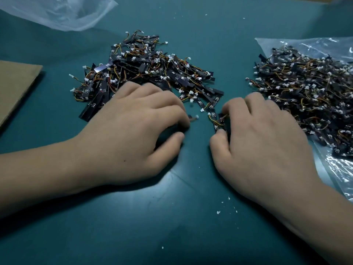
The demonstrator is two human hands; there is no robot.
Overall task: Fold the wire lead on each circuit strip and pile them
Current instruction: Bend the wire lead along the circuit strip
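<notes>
The right hand (263, 142) pinches a circuit strip (216, 121) on the table (172, 226) between the middle pile (149, 73) and right pile (305, 92); the left hand (133, 131) curls over a wire lead (193, 118), grip unclear

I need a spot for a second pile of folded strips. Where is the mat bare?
Bare: the near mat below both wrists, bar white crumbs; the band between cardboard and centre pile; the gap between that pile and the right pile. Crowded: between left hand and right hand, where strips trail.
</notes>
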